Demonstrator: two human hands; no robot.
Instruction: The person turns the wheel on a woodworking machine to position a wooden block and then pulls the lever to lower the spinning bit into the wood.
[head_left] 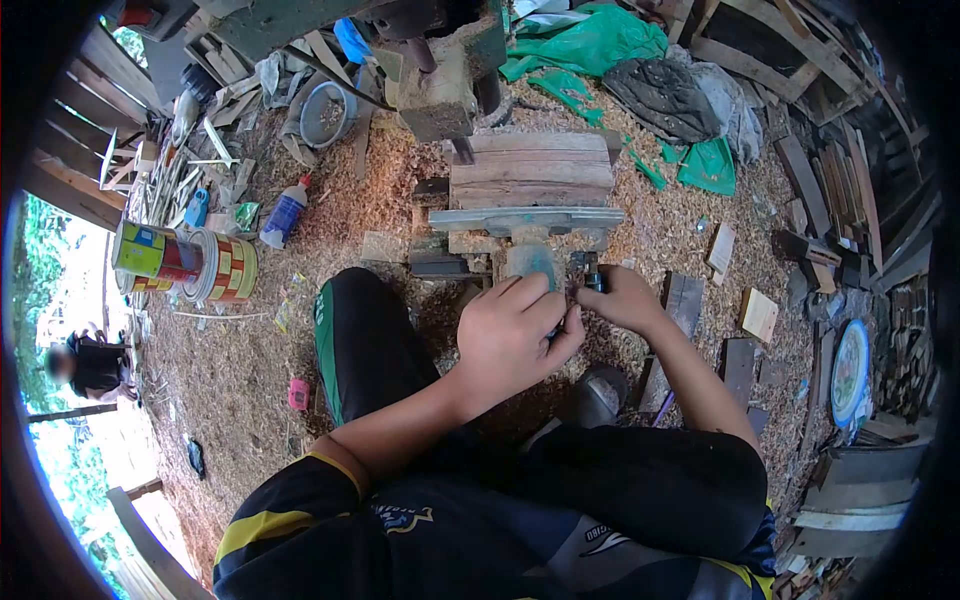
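A wooden block (530, 172) sits against the metal plate (530, 217) of a machine's clamp. Above it hangs the machine's dusty head (440, 105), with a metal tool pointing down at the wood. My left hand (515, 330) is closed, its fingers curled in front of the clamp's blue-green metal part (530, 262); whatever they hold is hidden. To its right, my right hand (622, 300) is closed around a small black knob (596, 281) beside the clamp. The fingertips of both hands are close to each other.
Wood shavings cover the ground. On the left are paint cans (222, 268), a blue-labelled bottle (285, 212) and a bucket (328, 115). Green plastic sheeting (610, 42) lies behind right. Wood offcuts (760, 313) lie on the right. A person (95, 365) is outside at left.
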